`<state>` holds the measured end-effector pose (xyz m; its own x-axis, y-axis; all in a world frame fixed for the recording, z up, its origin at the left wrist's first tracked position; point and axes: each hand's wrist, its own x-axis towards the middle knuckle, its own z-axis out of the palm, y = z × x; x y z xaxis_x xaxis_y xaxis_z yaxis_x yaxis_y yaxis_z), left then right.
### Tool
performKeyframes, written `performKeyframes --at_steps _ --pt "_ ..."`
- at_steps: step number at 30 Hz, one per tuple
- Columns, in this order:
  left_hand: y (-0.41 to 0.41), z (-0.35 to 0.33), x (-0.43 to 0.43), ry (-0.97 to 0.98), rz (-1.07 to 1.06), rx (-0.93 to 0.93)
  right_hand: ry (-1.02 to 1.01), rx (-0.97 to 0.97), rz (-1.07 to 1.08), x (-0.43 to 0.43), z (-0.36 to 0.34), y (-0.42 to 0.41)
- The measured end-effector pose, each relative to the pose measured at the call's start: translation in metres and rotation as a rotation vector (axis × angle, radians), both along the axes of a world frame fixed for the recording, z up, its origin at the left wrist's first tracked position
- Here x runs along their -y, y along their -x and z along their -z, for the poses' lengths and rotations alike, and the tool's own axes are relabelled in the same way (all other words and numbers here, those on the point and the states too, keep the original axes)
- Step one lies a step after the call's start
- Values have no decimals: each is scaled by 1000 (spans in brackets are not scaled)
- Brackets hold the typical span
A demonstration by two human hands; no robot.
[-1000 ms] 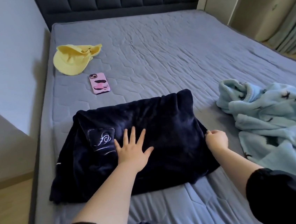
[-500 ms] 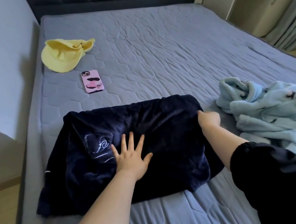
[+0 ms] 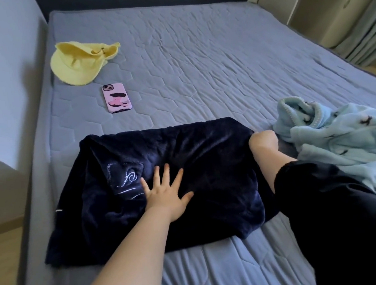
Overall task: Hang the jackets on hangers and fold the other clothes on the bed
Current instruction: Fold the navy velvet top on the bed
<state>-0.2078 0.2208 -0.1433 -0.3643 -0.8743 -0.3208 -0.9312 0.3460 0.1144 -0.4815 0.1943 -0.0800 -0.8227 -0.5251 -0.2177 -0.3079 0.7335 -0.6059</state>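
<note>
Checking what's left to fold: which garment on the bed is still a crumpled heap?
The light blue fleece garment, bunched at the right; the navy fleece garment lies flat under the left hand.

We see a wide bare stretch of the bed (image 3: 196,55) beyond the navy garment (image 3: 184,161), open to any reach toward the headboard. On the far left, a yellow hat (image 3: 76,63) and a pink phone (image 3: 116,98) lie apart from each other (a gap of bare sheet between them). On the right, a light blue fleece heap (image 3: 344,139) crowds the right hand (image 3: 263,140), leaving only a narrow strip there. The near edge of the bed is bare.
</note>
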Motion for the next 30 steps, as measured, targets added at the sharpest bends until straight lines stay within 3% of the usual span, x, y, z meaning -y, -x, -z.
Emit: performKeyframes --at_steps 1,3,5,7,9,10,12,14,16,19,21,24,28,30 --pt "-1 -3 -1 -13 9 3 27 1 43 0 -2 -9" --pt "-3 -11 -2 -4 45 18 196 -182 -6 6 -7 -36" --pt "-7 -22 -2 87 110 26 399 -333 -263 9 -12 -74" --pt "-17 -33 1 330 178 3 508 -384 -517 15 -16 -114" --pt "-39 -39 4 517 83 -29 444 -378 -657 20 -7 -150" --pt "-55 -38 7 508 -39 -49 375 -323 -694 20 1 -164" --pt "-84 -26 7 354 -252 -78 202 -208 -746 13 28 -185" --pt "-99 -18 5 239 -273 -102 49 -230 -794 3 57 -195" --pt "-103 -21 8 233 -336 -304 -9 -271 -795 4 73 -196" --pt "-105 -32 22 341 -726 -786 -71 -295 -818 13 77 -193" --pt "-111 -41 39 292 -965 -980 -114 -323 -831 16 81 -194" --pt "-120 -48 66 128 -1017 -862 -184 -347 -846 21 82 -194" --pt "-131 -51 80 210 -851 -589 -269 -309 -865 31 78 -193" --pt "-138 -46 86 182 -742 -578 -275 -301 -868 33 79 -192"
